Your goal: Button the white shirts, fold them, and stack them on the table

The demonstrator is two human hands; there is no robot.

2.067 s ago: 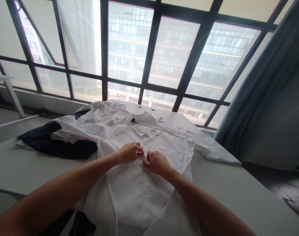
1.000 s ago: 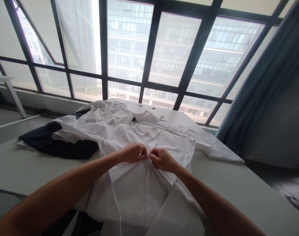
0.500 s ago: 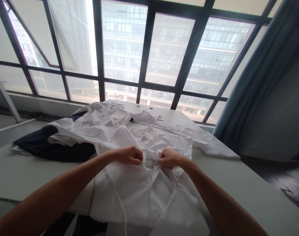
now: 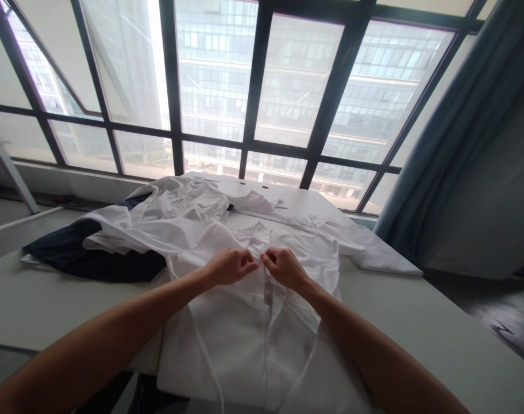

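A wide window (image 4: 253,86) with dark frames fills the far wall, and a blue-grey curtain (image 4: 455,144) hangs at its right. Below it a pale tabletop (image 4: 421,322) carries a heap of clothes. A white shirt (image 4: 245,339) lies front-up across the near part of the tabletop, its collar toward the window and its front placket parted below the hands. Behind it to the left lies more crumpled white cloth (image 4: 176,213), partly over a dark garment (image 4: 89,256). The left hand (image 4: 231,266) and the right hand (image 4: 284,268) meet just below the collar, each with fingers closed in a pinch on one edge of the shirt's placket, fingertips nearly touching.
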